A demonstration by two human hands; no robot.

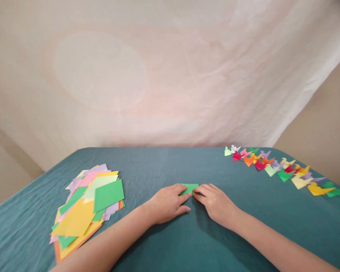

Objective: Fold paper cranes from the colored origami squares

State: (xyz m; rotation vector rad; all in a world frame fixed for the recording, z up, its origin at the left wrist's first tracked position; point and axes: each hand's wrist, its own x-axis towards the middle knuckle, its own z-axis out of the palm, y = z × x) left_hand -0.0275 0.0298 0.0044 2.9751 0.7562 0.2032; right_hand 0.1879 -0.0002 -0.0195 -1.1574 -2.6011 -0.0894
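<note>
A small folded green paper (pixel 189 187) lies flat on the teal tablecloth (pixel 164 166) at the middle of the table. My left hand (pixel 167 202) rests on its left part, fingers pressed down together on the paper. My right hand (pixel 215 202) meets it from the right, fingertips pinching or pressing the paper's right edge. Most of the paper is hidden under the fingers.
A loose pile of coloured paper squares (pixel 87 200) lies at the left. A row of several folded paper figures (pixel 280 168) in mixed colours runs along the right side toward the table's edge. A pale cloth backdrop (pixel 158 75) hangs behind the table.
</note>
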